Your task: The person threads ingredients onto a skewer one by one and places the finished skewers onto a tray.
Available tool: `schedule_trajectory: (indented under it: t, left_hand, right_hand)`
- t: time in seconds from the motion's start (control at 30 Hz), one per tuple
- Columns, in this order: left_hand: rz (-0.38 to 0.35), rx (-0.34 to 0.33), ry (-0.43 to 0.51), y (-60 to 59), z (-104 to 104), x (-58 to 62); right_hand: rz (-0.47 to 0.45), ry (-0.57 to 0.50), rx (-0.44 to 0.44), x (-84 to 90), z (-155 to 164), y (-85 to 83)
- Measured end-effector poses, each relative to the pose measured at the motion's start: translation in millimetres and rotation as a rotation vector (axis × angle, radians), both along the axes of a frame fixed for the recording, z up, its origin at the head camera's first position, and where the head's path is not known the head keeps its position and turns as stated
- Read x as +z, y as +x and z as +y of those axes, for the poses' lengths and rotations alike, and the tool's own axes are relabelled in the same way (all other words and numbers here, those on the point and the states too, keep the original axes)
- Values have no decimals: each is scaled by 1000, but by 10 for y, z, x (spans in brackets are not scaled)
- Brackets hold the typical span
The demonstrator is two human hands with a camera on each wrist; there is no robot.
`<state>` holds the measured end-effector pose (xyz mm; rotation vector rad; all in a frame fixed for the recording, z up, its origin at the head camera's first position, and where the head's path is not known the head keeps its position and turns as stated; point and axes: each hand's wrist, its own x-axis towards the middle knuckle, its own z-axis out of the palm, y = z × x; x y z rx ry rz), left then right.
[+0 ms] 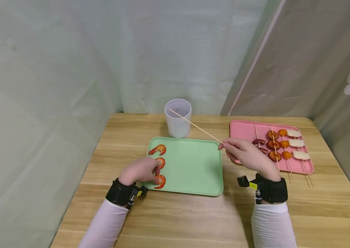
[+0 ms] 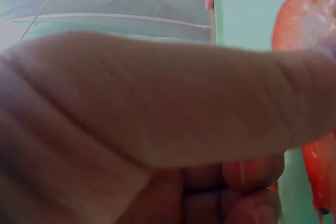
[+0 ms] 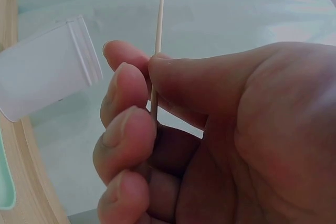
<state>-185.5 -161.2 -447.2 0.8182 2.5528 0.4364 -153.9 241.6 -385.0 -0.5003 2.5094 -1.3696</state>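
The right hand (image 1: 249, 156), at centre right, pinches a thin skewer (image 1: 193, 124) by its near end; it looks light, stiff and snappable. The left hand (image 1: 139, 171) curls its fingers on a soft, slippery-looking shrimp (image 1: 160, 181) at the green tray's (image 1: 193, 168) lower-left edge.

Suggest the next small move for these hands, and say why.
Probably lift the near shrimp off the green tray toward the skewer. The left hand already has its fingers curled on that shrimp, while the right hand pinches the bare skewer, tip pointing over the white cup.
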Motion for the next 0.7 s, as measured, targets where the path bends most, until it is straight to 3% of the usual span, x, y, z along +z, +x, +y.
schedule_trajectory:
  t: [0.2, 0.37, 0.47, 0.7]
  left_hand:
    - [-31, -55, 78, -5, -57, 10]
    - [-77, -75, 240, -74, -93, 51]
    - [-101, -9, 417, -127, -36, 152]
    - [-255, 231, 1044, -243, 282, 437]
  right_hand:
    - [4, 2, 0, -5, 1, 10]
    - [3, -4, -27, 14, 3, 24]
    - [8, -1, -50, 37, 9, 33]
    - [89, 26, -74, 75, 69, 79]
